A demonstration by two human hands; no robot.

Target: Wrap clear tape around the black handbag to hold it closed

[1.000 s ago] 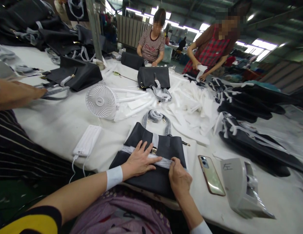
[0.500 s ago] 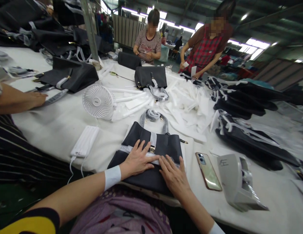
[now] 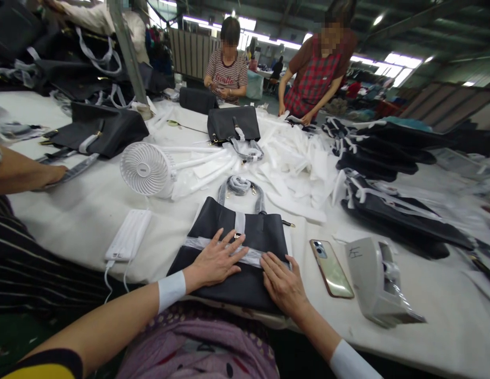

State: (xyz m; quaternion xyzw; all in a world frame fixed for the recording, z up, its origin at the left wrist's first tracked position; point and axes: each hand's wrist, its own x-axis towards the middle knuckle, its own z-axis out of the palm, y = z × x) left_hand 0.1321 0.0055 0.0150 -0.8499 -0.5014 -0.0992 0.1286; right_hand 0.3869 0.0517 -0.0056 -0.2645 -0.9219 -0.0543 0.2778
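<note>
A dark handbag (image 3: 256, 287) lies flat in front of me on the white-covered table, its handles pointing away. Across its middle runs a translucent wrapping strip (image 3: 250, 256), and a white strip (image 3: 239, 221) covers the upright tab above the gold clasp. My left hand (image 3: 217, 259) rests on the strip with fingers spread, partly over the clasp. Flat on the bag's right side is my right hand (image 3: 282, 279), its fingertips touching the strip's right part. Wrapped handles and a coiled strap (image 3: 239, 184) lie beyond the bag's top edge.
Right of the bag lie a phone (image 3: 330, 268) and a grey tape dispenser (image 3: 373, 279). At left are a white fan (image 3: 144, 168) and a power bank (image 3: 128, 234) with cables. More dark bags (image 3: 235, 123) stand beyond. Co-workers stand across the table; another person's hand (image 3: 51, 173) is at left.
My right hand has shifted right along the strip, away from my left hand, which now partly covers the clasp. The view has turned slightly. A co-worker has appeared at upper left.
</note>
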